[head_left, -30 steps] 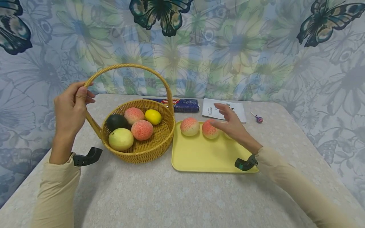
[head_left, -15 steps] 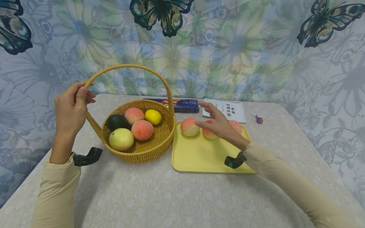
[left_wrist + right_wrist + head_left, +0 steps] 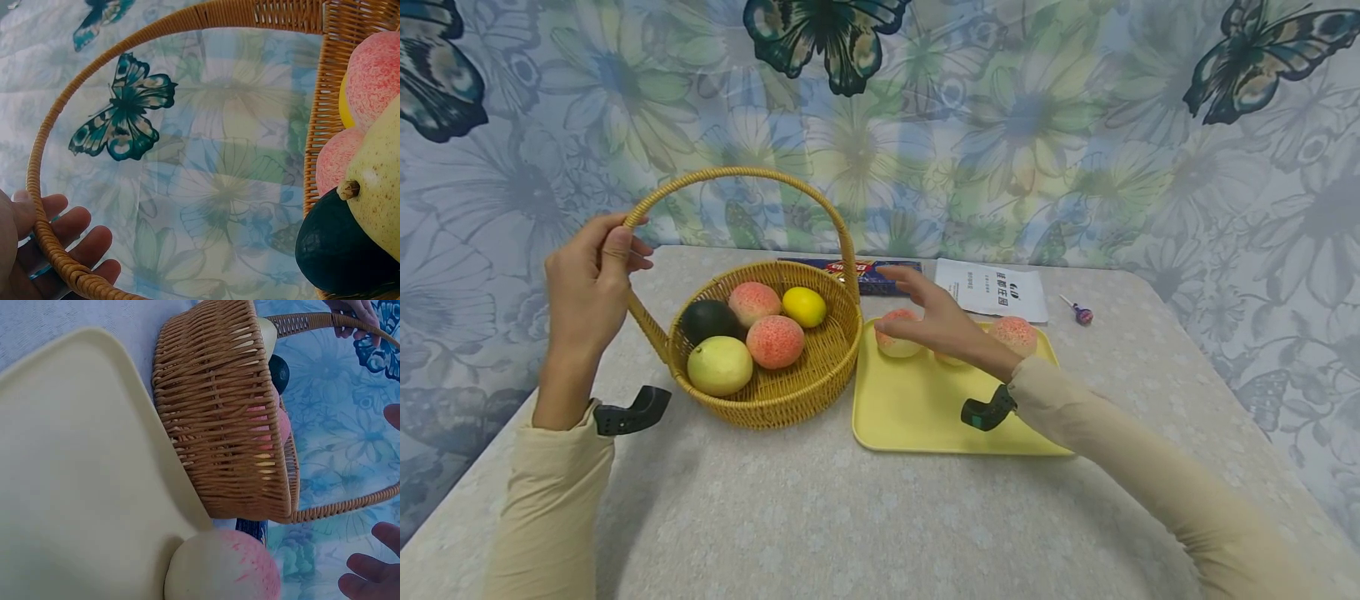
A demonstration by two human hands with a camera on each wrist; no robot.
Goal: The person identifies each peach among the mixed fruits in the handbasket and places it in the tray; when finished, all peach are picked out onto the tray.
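Basket of golden-brown woven wicker (image 3: 767,414), round and upright on the pale patterned tabletop (image 3: 745,508), stands between the two hands, nearer the left one. The left hand (image 3: 587,275) grasps the left side of its tall arched handle (image 3: 737,173), thumb on one side and fingers behind, well above the rim.

Five fruits lie inside: a smooth dark-green oval fruit (image 3: 709,322) and a pale yellow-green round fruit (image 3: 720,367) on the left hand's side, two speckled pink-red peaches (image 3: 776,342) in the middle, and a small bright-yellow lemon (image 3: 804,307) toward the right hand.

The right hand (image 3: 940,315) is released and holds nothing, thumb and fingers spread apart above a flat pale-yellow tray (image 3: 917,417) just beside the basket; whether tray and basket touch is hard to tell. Along the tray's far side sit three cream-and-pink peaches. The nearest to the basket (image 3: 897,348) is partly behind the right thumb in the head view, yet the right wrist view shows the fingers clear of it. The middle one (image 3: 950,361) is mostly hidden beneath the hand; the third (image 3: 1013,335) lies beyond the wrist.

Behind are a dark-blue oblong spaghetti packet (image 3: 867,284), a white printed sheet (image 3: 977,287) and a purple-wrapped lollipop (image 3: 1082,315).
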